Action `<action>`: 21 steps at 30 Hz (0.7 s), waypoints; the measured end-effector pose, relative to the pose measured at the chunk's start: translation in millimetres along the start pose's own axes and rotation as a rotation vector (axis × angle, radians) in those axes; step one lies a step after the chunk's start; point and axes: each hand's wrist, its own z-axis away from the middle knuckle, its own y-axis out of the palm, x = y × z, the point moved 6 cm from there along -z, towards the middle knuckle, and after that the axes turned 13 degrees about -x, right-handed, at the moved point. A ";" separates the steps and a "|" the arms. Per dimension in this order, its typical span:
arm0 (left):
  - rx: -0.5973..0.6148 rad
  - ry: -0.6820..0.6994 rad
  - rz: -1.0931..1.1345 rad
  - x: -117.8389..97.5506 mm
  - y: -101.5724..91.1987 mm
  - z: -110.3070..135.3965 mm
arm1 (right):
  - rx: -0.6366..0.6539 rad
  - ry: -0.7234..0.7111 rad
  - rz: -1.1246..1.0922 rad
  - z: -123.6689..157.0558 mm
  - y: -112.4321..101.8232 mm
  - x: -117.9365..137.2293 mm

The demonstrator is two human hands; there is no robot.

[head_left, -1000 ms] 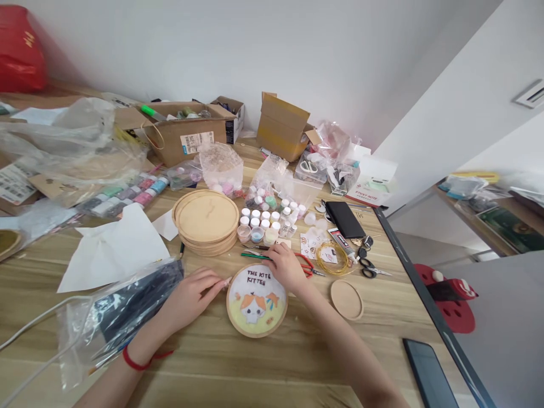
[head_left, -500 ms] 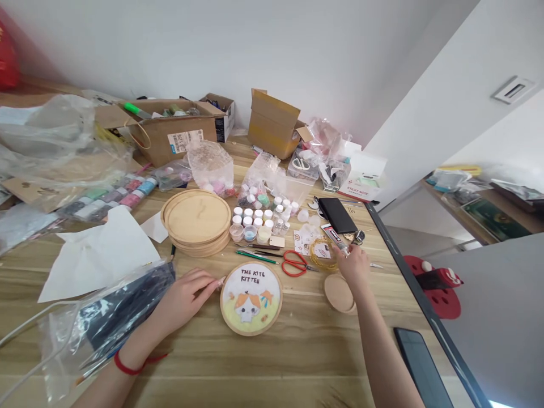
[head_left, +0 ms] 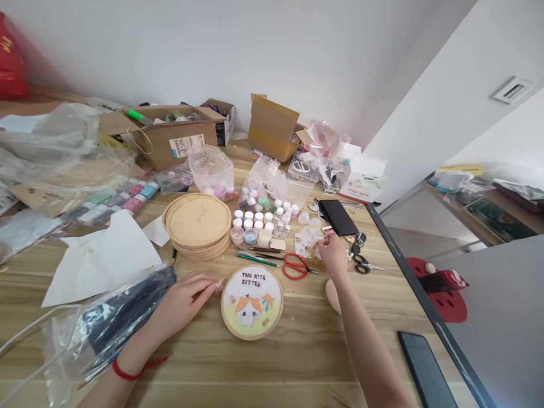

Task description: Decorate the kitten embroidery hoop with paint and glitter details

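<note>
A round wooden hoop (head_left: 252, 302) with a kitten picture and the lettering "THE KITS KITTEN" lies flat on the table. Just left of it rests my left hand (head_left: 187, 297), its fingertips pinched together by the rim; whatever they hold is too small to name. My right hand (head_left: 334, 256) reaches over a coil of gold wire (head_left: 315, 256), fingers drawn together at its right side, their contents hidden. Beneath the wire is a printed paper (head_left: 301, 242). Red-handled scissors (head_left: 295, 266) lie between the hoop and the coil. My right forearm partly covers a small wooden disc (head_left: 332, 296).
Stacked round wooden plates (head_left: 196, 224) stand behind my left hand, beside several white-lidded jars (head_left: 258, 221). Black scissors (head_left: 363, 264) and a black case (head_left: 339, 217) lie at right. A phone (head_left: 427, 368) sits near the right edge. Cardboard boxes (head_left: 272, 127) line the wall.
My right hand has moved left from the paint-like tube to the wire coil, uncovering the black scissors. My left hand and the hoop stay about where they were; the view shifted slightly.
</note>
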 end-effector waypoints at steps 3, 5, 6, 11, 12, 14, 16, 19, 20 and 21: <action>0.007 -0.005 -0.003 2.7 0.4 0.7 | 0.017 0.058 -0.110 -3.3 5.0 -7.5; 0.006 -0.006 -0.009 3.5 0.7 0.4 | 0.026 0.104 -0.198 -5.6 5.6 -12.6; 0.005 -0.006 -0.012 3.4 0.9 0.1 | 0.033 0.128 -0.245 -6.9 5.4 -14.8; 0.015 0.003 -0.018 0.6 1.7 -1.2 | 0.060 0.236 -0.450 -13.8 -3.2 -24.8; 0.018 0.002 -0.019 0.3 1.7 -1.2 | 0.058 0.253 -0.471 -15.1 -7.5 -28.0; 0.021 -0.004 -0.020 0.3 1.6 -1.3 | 0.055 0.278 -0.483 -16.7 -18.0 -36.6; 0.025 -0.008 -0.019 0.5 1.9 -1.4 | 0.061 0.285 -0.461 -16.4 -28.8 -47.1; 0.026 -0.009 -0.019 0.5 2.9 -1.7 | 0.089 0.263 -0.363 -11.7 -39.6 -62.8; 0.029 -0.010 -0.020 0.4 3.4 -1.9 | 0.094 0.249 -0.310 -9.4 -41.3 -67.0; 0.031 -0.010 -0.020 0.3 3.9 -2.0 | 0.086 0.230 -0.243 -7.2 -42.5 -70.4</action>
